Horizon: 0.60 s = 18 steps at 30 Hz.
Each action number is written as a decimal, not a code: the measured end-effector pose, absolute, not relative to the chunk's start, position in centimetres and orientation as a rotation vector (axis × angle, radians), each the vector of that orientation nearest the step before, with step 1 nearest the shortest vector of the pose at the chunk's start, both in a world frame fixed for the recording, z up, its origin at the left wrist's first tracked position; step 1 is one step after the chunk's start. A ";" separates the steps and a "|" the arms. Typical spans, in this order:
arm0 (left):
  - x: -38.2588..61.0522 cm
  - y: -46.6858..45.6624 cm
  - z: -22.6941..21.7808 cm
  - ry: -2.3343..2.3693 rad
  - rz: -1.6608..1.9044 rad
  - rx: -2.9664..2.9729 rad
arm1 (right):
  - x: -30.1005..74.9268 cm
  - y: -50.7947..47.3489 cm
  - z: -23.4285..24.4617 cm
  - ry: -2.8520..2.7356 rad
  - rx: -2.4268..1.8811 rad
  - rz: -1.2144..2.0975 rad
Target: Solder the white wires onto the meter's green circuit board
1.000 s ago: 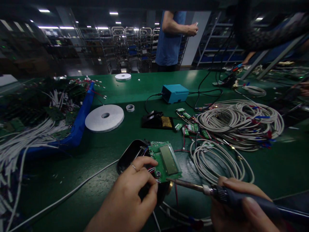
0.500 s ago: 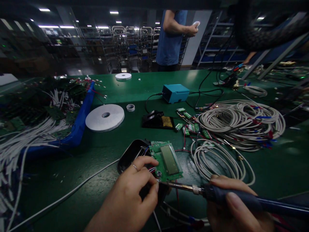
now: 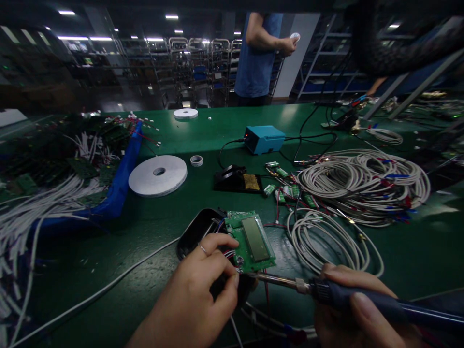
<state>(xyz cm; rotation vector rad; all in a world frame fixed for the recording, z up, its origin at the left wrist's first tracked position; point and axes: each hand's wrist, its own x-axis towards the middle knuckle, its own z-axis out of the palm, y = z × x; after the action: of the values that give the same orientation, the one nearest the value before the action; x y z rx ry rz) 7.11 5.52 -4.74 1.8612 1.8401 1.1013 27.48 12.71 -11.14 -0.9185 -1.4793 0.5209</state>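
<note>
Right hand (image 3: pixel 357 309) wrapped tight round the dark handle of a soldering iron (image 3: pixel 326 292); metal tip laid at the lower left corner of the green circuit board (image 3: pixel 252 240), just beyond the left fingertips. Left hand (image 3: pixel 197 295) pinched shut, thumb and forefinger together on something thin at that same corner; whether wire or solder, cannot tell in this light. Board tilted, propped on the edge of a black casing (image 3: pixel 197 232) directly ahead of the left knuckles.

Hazards noted:
- Hot tip almost touching the left fingertips; a small slip of either hand likely to mean a burn.
- Board unclamped, resting on the casing only; pressure from the tip likely to tip or slide it and smear the joint.
- Thin red and white leads bunched under the board close by the tip; insulation at risk of scorching.
- Grey cable coils (image 3: pixel 333 239) lying just ahead of the right hand, under the iron's shaft; a lowered shaft could melt the jacket.
- Iron stand (image 3: pixel 237 181) well ahead of both hands, past the board; a long reach over loose parts to park the tool.
- Dim lighting; joint quality hard to verify.
</note>
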 end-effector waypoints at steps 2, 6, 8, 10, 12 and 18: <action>7.1 5.6 -4.7 1.835 1.103 1.860 | 27.4 12.9 -10.8 -1.517 -0.903 0.533; 7.0 5.5 -4.7 1.834 1.092 1.859 | 27.8 13.3 -10.7 -1.644 -0.842 0.483; 7.0 5.4 -4.8 1.828 1.095 1.859 | 28.1 13.3 -11.0 -1.644 -0.851 0.458; 7.1 5.3 -4.8 1.825 1.106 1.859 | 28.3 13.1 -11.5 -1.603 -0.868 0.430; 7.1 5.3 -4.9 1.825 1.110 1.858 | 28.6 12.8 -11.8 -1.541 -0.891 0.440; 7.1 5.6 -4.8 1.831 1.114 1.858 | 28.3 12.5 -10.8 -1.474 -0.954 0.600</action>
<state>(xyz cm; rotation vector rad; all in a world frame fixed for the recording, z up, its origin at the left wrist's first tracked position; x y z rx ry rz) 7.07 5.63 -4.77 1.8576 1.8309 1.1137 28.29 12.46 -10.81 -0.9537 -1.4744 0.6002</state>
